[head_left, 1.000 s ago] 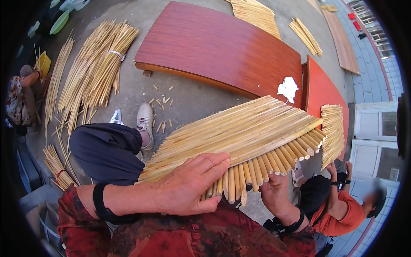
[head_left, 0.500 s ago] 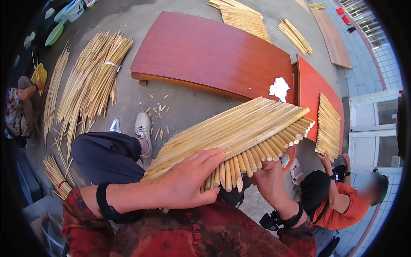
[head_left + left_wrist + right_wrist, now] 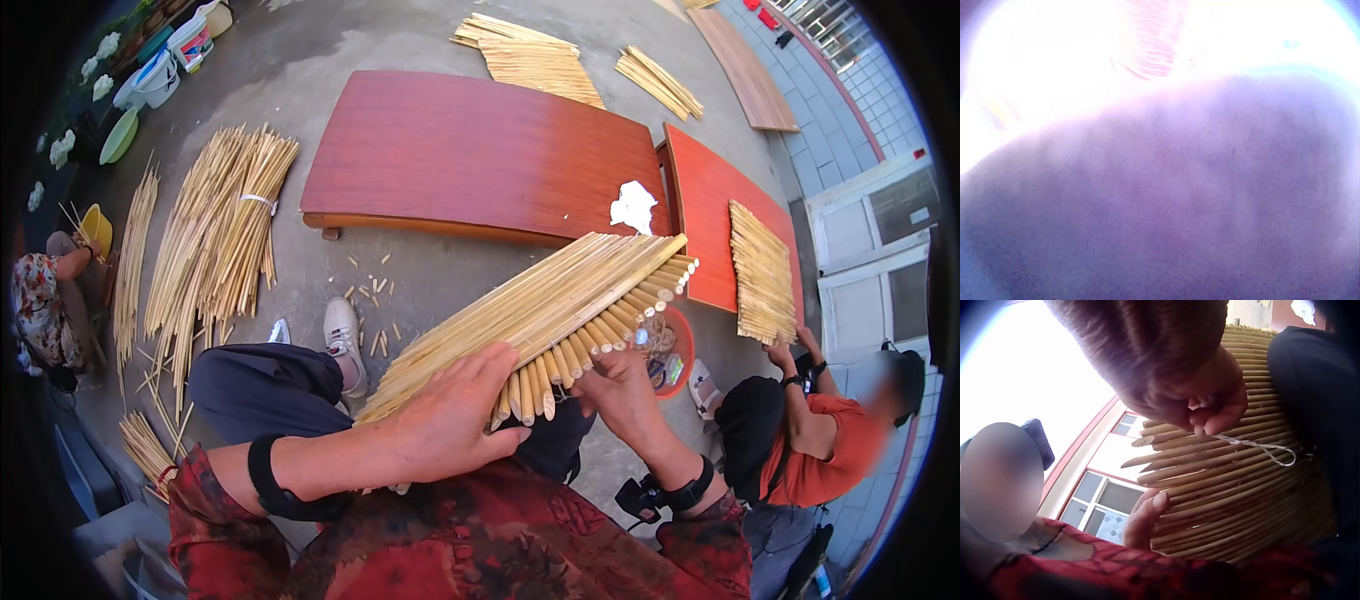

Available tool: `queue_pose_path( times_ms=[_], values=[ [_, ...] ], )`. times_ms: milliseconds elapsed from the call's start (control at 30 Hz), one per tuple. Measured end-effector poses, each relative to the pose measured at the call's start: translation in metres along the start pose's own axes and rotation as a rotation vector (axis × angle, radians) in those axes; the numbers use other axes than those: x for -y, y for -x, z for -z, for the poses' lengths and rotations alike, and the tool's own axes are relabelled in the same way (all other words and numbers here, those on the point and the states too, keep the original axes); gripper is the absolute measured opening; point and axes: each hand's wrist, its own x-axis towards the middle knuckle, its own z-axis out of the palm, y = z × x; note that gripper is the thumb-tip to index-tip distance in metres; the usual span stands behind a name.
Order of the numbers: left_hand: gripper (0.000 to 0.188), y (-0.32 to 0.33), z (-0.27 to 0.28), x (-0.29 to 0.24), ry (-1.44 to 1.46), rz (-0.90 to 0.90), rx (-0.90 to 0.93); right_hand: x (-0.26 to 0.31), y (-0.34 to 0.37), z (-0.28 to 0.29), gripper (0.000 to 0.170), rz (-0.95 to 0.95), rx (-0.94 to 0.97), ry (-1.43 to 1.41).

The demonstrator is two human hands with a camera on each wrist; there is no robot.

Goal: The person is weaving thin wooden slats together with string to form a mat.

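A mat of pale stalks [image 3: 530, 310] lies slanted across the lap, its cut ends fanning toward the right. My left hand [image 3: 445, 415] lies over the mat's near edge, fingers on top; its thumb [image 3: 1160, 503] shows at the stalk ends in the right wrist view. At the underside, my right hand [image 3: 625, 400] pinches a white string [image 3: 1254, 445] between thumb and fingers, seen close in the right wrist view [image 3: 1210, 394]. The string ends in a loop against the stalks [image 3: 1235, 469]. The left wrist view is blurred and overexposed.
A reddish table [image 3: 480, 160] stands ahead, an orange-red board [image 3: 715, 190] beside it with another mat [image 3: 762, 275]. Stalk bundles [image 3: 215, 230] lie at left. A red basin [image 3: 682, 352] is near my right hand. A person in orange [image 3: 825, 450] sits right, another person [image 3: 50, 310] far left.
The head view has shifted, showing more of the basin and the buckets. The mat appears narrower and more steeply slanted. Both hands remain at its near edge.
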Motion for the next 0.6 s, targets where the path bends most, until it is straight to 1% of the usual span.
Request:
queue_pose_path(
  times_ms=[33,67,133,267,300,333,433,500,600],
  values=[
    [0.07,-0.002,0.003,-0.003,-0.001,0.027,0.03,0.0,0.0,0.001,0.014,0.005,-0.001,-0.004],
    [0.07,-0.003,0.004,-0.002,-0.001,0.027,0.03,-0.001,0.001,0.002,0.009,0.009,0.006,0.04],
    [0.07,-0.008,0.006,0.001,0.038,-0.003,0.057,0.0,-0.001,0.003,0.008,0.025,0.007,0.075],
    [0.071,-0.011,0.008,0.001,0.06,-0.017,0.091,0.002,-0.001,-0.002,0.009,-0.013,-0.023,-0.069],
    [0.071,-0.011,0.01,-0.001,0.057,-0.001,0.107,0.002,-0.001,-0.003,0.01,-0.03,-0.04,-0.133],
    [0.071,-0.012,0.011,-0.002,0.058,0.017,0.12,0.002,0.0,-0.004,0.01,-0.03,-0.037,-0.134],
    [0.071,-0.011,0.005,0.005,0.021,-0.023,0.08,0.002,0.0,-0.005,0.011,0.0,-0.029,-0.092],
    [0.071,-0.012,0.009,0.001,0.024,-0.012,0.098,0.004,0.0,-0.004,0.012,0.023,-0.023,0.029],
    [0.071,-0.012,0.01,0.001,0.016,-0.007,0.106,0.009,0.001,-0.008,0.011,-0.01,-0.052,0.0]
  ],
)
